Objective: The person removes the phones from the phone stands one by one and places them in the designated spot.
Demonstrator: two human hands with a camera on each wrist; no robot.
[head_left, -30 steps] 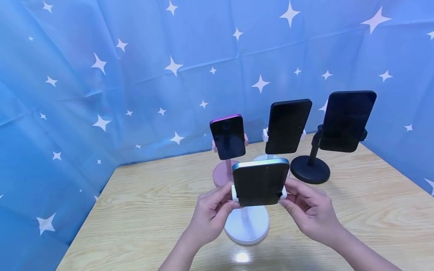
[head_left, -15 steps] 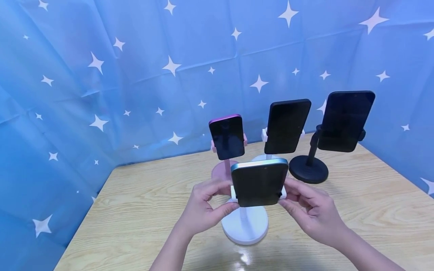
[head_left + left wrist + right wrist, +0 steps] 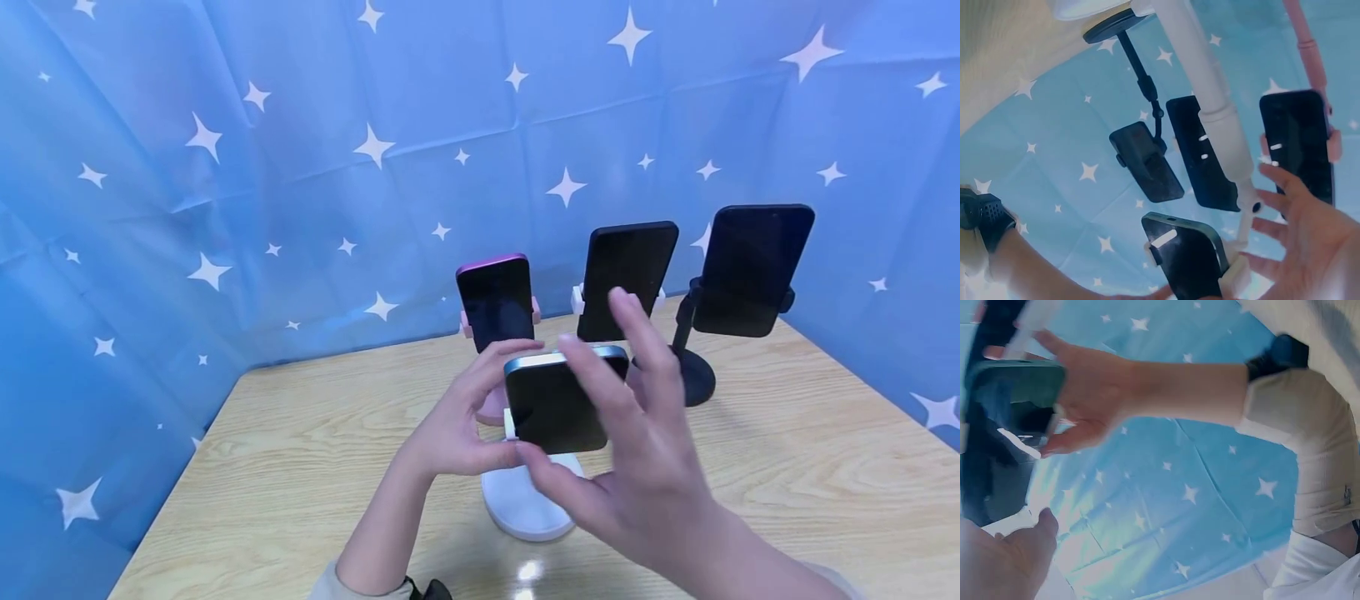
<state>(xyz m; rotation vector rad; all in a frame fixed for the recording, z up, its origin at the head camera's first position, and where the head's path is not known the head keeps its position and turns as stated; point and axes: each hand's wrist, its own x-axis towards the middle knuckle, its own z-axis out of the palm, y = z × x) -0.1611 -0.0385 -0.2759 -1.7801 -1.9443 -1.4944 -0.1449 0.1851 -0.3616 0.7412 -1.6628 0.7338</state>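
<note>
Near phone (image 3: 547, 417) sitting in white stand (image 3: 525, 504), three far phones (image 3: 633, 254) mounted, seemingly complete; left hand (image 3: 453, 429), right hand (image 3: 648, 458) showing fingers apart.

Head view bright, evenly lit; small white glare on near table (image 3: 337, 500), faint shadow beside it; near phone (image 3: 558, 408) catches light along top edge; right hand (image 3: 645, 467) smeared by motion; far cloth (image 3: 337, 208) fairly crisp, deeper blue at left; left wrist view dimmer, hazy, white streaks on screens (image 3: 1297, 134); right wrist view washed out, near phone blurred, pale glare across cloth.
</note>
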